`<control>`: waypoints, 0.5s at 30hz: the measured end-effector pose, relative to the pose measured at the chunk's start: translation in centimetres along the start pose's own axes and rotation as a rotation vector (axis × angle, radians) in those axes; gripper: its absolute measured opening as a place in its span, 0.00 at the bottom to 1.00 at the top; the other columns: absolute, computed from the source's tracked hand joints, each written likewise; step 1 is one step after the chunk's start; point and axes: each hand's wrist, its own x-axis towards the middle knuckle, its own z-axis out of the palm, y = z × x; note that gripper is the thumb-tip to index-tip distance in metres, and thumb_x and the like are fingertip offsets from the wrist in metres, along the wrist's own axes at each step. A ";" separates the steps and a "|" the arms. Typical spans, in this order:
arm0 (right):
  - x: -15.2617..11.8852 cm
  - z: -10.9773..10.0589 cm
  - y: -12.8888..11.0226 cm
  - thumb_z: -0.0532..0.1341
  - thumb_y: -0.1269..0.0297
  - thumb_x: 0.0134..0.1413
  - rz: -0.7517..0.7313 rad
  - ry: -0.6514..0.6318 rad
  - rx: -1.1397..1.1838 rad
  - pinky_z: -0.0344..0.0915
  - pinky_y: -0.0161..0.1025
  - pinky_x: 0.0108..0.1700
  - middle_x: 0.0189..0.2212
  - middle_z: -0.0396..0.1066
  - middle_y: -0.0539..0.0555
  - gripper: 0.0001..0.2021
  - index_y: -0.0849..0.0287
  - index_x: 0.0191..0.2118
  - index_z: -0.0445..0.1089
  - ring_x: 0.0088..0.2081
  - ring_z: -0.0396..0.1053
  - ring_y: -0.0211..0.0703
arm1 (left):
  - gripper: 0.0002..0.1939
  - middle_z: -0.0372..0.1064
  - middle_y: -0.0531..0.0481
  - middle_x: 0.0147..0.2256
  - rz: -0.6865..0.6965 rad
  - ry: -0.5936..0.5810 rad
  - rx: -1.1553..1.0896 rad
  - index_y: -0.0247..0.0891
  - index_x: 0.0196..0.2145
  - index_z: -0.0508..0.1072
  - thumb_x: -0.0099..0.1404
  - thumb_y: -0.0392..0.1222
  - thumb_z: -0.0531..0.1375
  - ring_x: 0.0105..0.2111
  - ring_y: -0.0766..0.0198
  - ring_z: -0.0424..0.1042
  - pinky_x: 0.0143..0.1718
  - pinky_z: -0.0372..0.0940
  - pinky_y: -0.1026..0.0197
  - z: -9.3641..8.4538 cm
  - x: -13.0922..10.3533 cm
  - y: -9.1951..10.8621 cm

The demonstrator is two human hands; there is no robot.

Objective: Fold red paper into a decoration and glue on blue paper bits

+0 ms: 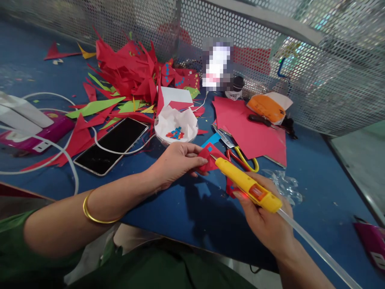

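My left hand (183, 162) pinches the edge of a red paper piece (214, 162) that has a small blue square on it. A yellow hot glue gun (249, 182) is wrapped in my right hand (269, 216), with a clear glue stick (315, 245) running out of its back end. Its metal nozzle points at the red piece, close to the blue square. Scissors (230, 144) with yellow and red handles lie just beyond, near a blue paper strip (211, 140). Behind my left hand stands a paper-lined bowl (177, 120) holding small blue and red bits.
Red and green paper scraps (126, 72) heap at the back left. A black-screened phone (111, 146) with a white cable lies at left. Red sheets (240, 124), an orange packet (266, 107) and clear crumpled plastic (284, 184) are at right. A perforated metal panel (150, 20) borders the back.
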 end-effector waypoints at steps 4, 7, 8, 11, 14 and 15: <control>-0.1 0.1 -0.1 0.58 0.56 0.65 0.011 -0.016 -0.010 0.69 0.32 0.28 0.37 0.79 0.52 0.12 0.54 0.50 0.66 0.29 0.77 0.40 | 0.03 0.77 0.50 0.25 0.003 0.008 -0.002 0.33 0.34 0.76 0.61 0.34 0.65 0.27 0.65 0.79 0.24 0.65 0.70 0.0 0.0 -0.1; -0.2 0.1 -0.1 0.58 0.56 0.65 0.023 -0.025 -0.019 0.70 0.33 0.28 0.38 0.79 0.52 0.12 0.54 0.50 0.66 0.30 0.78 0.40 | 0.03 0.77 0.50 0.25 0.005 0.001 -0.009 0.33 0.34 0.76 0.61 0.34 0.65 0.26 0.65 0.78 0.24 0.65 0.70 0.1 0.0 -0.1; -0.3 0.1 -0.1 0.58 0.55 0.65 0.024 -0.024 -0.020 0.70 0.33 0.28 0.38 0.79 0.52 0.13 0.54 0.50 0.66 0.30 0.78 0.41 | 0.03 0.77 0.50 0.25 0.005 -0.001 -0.009 0.32 0.34 0.76 0.61 0.34 0.65 0.26 0.65 0.78 0.24 0.65 0.70 0.1 0.0 -0.1; -0.3 0.0 0.0 0.58 0.56 0.65 0.016 -0.029 -0.022 0.70 0.33 0.29 0.39 0.79 0.53 0.13 0.55 0.50 0.66 0.30 0.78 0.40 | 0.03 0.77 0.49 0.25 0.000 -0.001 -0.005 0.32 0.35 0.76 0.61 0.34 0.64 0.26 0.65 0.79 0.24 0.65 0.70 0.2 0.0 -0.1; -0.3 0.0 0.0 0.58 0.56 0.65 0.006 -0.039 -0.033 0.70 0.32 0.29 0.39 0.79 0.54 0.13 0.56 0.50 0.66 0.31 0.78 0.40 | 0.03 0.77 0.50 0.25 -0.005 0.003 0.008 0.33 0.35 0.76 0.61 0.34 0.64 0.26 0.66 0.78 0.24 0.65 0.70 0.2 -0.1 0.0; -0.3 0.0 0.0 0.58 0.56 0.65 0.005 -0.040 -0.038 0.70 0.33 0.29 0.39 0.79 0.54 0.13 0.56 0.50 0.66 0.30 0.78 0.41 | 0.03 0.77 0.50 0.25 -0.007 0.005 0.011 0.33 0.35 0.76 0.61 0.34 0.64 0.26 0.66 0.78 0.24 0.65 0.70 0.2 0.0 0.0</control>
